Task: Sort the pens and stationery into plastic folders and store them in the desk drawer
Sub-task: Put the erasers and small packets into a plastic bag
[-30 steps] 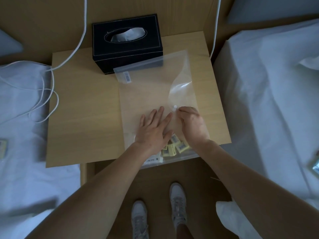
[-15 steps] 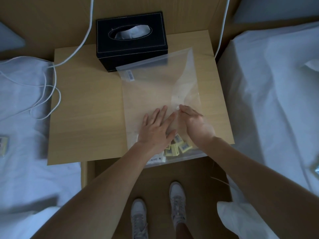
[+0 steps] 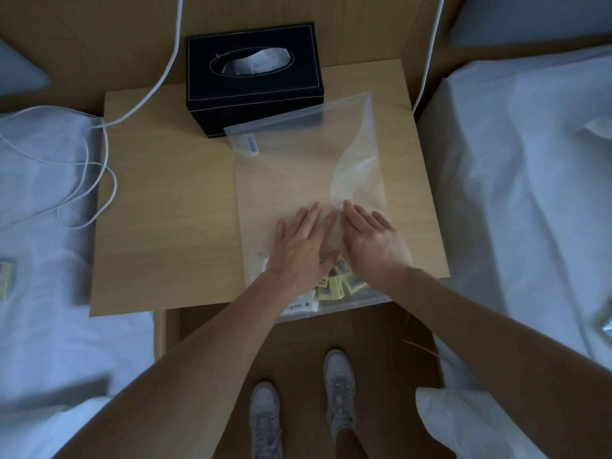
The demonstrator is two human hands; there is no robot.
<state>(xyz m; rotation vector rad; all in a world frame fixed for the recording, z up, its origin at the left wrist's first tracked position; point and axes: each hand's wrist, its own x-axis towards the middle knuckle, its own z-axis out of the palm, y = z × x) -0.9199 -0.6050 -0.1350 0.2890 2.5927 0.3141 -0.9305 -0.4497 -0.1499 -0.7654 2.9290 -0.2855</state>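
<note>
A clear plastic folder lies on the wooden bedside table, its near edge hanging over the table's front. Several small yellow and white stationery packets sit inside its near end. My left hand lies flat on the folder with straight, spread fingers. Beside it, my right hand presses the folder with straight fingers, their tips near the folder's flap. Both hands cover part of the packets.
A black tissue box stands at the table's back, touching the folder's far edge. White cables trail over the table's left side onto a white bed. Another white bed lies right. Small packets rest on the left bed.
My right hand has gone from curled fingers at the folder's snap button to flat, straight fingers pressing the folder. The raised flap has been pressed lower. My left hand stays flat.
</note>
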